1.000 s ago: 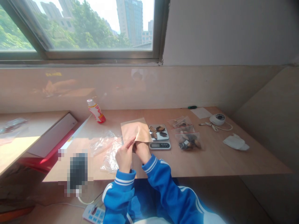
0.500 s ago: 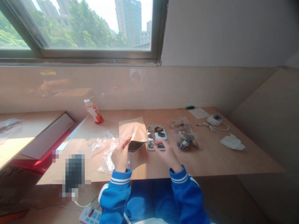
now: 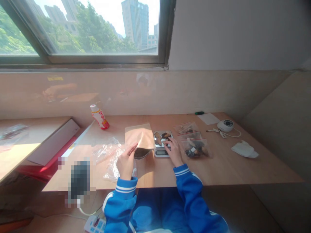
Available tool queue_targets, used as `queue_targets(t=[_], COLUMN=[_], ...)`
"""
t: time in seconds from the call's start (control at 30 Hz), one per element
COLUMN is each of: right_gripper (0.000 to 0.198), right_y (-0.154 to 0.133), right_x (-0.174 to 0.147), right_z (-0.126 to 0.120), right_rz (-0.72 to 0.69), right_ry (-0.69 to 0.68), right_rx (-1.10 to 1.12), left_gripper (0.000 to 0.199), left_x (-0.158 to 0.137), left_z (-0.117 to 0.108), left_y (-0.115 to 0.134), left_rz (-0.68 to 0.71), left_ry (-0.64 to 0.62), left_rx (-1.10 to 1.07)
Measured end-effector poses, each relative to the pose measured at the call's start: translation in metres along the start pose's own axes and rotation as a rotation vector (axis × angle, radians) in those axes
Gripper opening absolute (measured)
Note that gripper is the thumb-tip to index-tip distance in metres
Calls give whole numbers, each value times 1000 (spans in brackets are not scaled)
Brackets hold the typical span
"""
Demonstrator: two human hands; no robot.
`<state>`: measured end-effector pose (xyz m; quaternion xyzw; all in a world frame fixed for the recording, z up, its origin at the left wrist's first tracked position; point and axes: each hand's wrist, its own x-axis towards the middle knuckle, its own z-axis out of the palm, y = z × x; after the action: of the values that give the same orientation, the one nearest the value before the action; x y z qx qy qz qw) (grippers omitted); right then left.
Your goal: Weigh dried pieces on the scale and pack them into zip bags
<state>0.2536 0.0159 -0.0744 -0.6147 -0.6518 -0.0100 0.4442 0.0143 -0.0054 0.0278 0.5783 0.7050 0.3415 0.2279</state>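
My left hand (image 3: 126,161) is closed on the near edge of a brown paper bag (image 3: 139,134), whose dark mouth gapes toward me. To its right, a small white digital scale (image 3: 157,155) carries several dried brown pieces (image 3: 157,138), which look like dried mushroom or bark. My right hand (image 3: 174,151) is over the right side of the scale, its fingertips closing around one dark dried piece there. The fingers partly hide that piece, and I cannot tell whether it is lifted.
Clear plastic bags (image 3: 113,161) lie crumpled on the left. Zip bags of dark dried pieces (image 3: 196,149) lie right of the scale. Farther off are a red-and-white bottle (image 3: 100,117), a small white fan (image 3: 225,125) with a cable, a paper sheet (image 3: 209,118) and a crumpled white tissue (image 3: 244,149).
My right hand has moved from beside the bag's mouth, in front of the scale, up and right to the pieces on it. My left hand keeps its hold on the bag.
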Motion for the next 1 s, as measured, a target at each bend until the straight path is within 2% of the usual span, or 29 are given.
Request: queue_targets(t=[0.13, 0.23, 0.47, 0.6, 0.8, 1.0], right_gripper=[23, 23, 21, 20, 18, 19], right_y=[-19, -43, -87, -91, -89, -90], right_x=[-8, -23, -74, -88, -86, -86], right_z=[-13, -22, -9, -2, -2, -2], right_rz=[6, -9, -25, -20, 38, 31], right_ry=[32, 27, -189, -244, -239, -248], right_rx=[-60, 16, 324, 362, 373, 354], left_gripper=[27, 27, 27, 26, 26, 26], left_x=[0, 0, 1, 3, 4, 3], left_z=[2, 4, 7, 5, 6, 7], left_y=[-1, -3, -7, -7, -6, -8], left_rz=[7, 7, 38, 35, 44, 45], left_ry=[-1, -6, -33, -18, -2, -13], left_rx=[-9, -21, -57, -66, -49, -25])
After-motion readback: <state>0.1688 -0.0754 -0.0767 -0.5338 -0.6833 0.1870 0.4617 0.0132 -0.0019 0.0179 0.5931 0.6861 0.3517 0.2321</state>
